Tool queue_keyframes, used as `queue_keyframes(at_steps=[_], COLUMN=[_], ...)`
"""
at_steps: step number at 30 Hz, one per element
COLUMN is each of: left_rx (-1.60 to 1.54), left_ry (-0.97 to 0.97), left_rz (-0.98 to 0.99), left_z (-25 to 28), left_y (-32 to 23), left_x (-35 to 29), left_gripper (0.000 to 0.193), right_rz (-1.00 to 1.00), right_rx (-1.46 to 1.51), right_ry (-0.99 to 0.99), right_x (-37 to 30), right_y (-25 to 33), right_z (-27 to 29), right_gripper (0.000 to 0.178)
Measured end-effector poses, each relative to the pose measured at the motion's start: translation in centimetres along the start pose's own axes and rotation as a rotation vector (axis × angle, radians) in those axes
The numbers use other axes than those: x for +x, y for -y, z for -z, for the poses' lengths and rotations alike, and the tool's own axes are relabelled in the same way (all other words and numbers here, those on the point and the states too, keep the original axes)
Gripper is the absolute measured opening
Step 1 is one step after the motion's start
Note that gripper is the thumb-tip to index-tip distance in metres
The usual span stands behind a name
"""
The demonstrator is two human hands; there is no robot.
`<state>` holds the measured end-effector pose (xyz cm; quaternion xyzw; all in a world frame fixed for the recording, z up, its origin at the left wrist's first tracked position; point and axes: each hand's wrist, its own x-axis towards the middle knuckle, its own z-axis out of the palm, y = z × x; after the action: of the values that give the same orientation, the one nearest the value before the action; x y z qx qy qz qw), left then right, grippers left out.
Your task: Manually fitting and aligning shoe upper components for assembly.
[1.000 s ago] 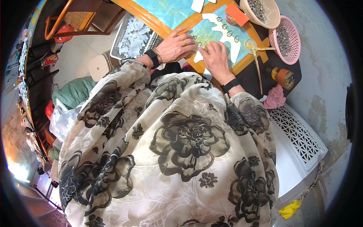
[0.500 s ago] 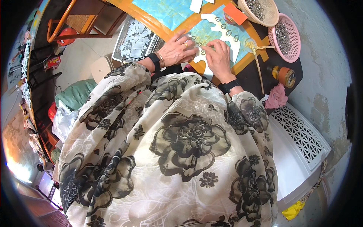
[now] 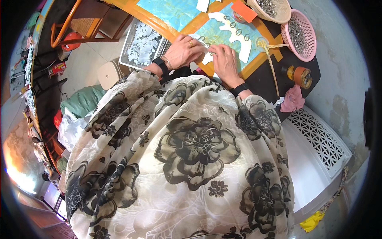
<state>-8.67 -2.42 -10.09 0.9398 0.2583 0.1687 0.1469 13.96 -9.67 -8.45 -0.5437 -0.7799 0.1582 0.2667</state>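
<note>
A white strip with scalloped tabs [image 3: 244,52] lies in a curve over the blue work sheet, with several oval metal rings [image 3: 233,24] along it. Over the strip's near end, my left hand [image 3: 184,51] is closed, its fingertips pinched together. My right hand [image 3: 225,63] meets it from the right, thumb and fingers also pinched. A small pale bit shows between the fingertips; what exactly they grip is hidden. Just beyond the left fingers lies another metal ring [image 3: 201,38].
Baskets of metal rings, beige [image 3: 274,18] and pink [image 3: 313,40], stand at the far right. A glue-coated stick [image 3: 273,73] and a tape roll [image 3: 302,77] lie nearer. A white crate [image 3: 126,51] of cut pieces is left; a perforated white rack [image 3: 318,137] is right.
My right hand has shifted slightly left and down, bringing its fingertips up against those of my left hand. The view has moved slightly.
</note>
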Motion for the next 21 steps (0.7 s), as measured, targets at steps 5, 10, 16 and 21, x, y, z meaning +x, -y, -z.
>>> queue_keyframes(at_steps=[5,10,16,21], left_rx=[-0.076,-0.27,-0.254,-0.181], left_ry=[0.017,0.078,-0.072,-0.256], left_rz=[0.179,0.407,0.478,0.451], left_z=[0.0,0.0,-1.5,-2.3], left_y=[-1.0,-1.2,-1.6,-2.0], left_x=[2.2,3.1,2.5,1.8], left_gripper=[0.026,0.015,0.012,0.012], right_rz=[-0.063,-0.095,-0.06,0.022], right_rx=[0.003,0.032,0.034,-0.062], right_ry=[0.036,0.052,0.001,-0.005], right_x=[0.0,0.2,0.2,-0.1], right_y=[-0.3,0.0,-0.2,0.1], right_z=[-0.5,-0.4,-0.7,-0.8], right_gripper=[0.035,0.034,0.035,0.037])
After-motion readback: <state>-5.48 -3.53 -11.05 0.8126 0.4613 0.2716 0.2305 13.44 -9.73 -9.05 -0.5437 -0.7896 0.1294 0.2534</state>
